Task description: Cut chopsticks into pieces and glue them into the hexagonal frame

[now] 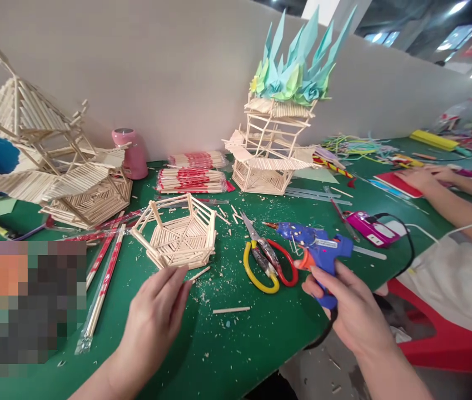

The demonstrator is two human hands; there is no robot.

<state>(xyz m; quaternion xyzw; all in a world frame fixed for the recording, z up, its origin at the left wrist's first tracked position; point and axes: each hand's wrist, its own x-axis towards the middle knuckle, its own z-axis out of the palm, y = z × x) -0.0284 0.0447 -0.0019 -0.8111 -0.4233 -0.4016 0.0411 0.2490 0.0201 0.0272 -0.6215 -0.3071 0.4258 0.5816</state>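
the six-sided stick frame sat on the green surface just left of the scissors, its floor laid and rails running around its posts. right of the scissors, the right hand had its fingers wrapped around the blue glue gun, whose tip pointed left, apart from the frame. near and left of the scissors, the left hand had its fingers bunched together at the frame's near edge; whether they pinched a stick there could not be told. the step in hand looked like gluing up the frame's side rails. the next move seemed to call for a steady left hand and the glue gun's tip brought past the scissors to a joint.
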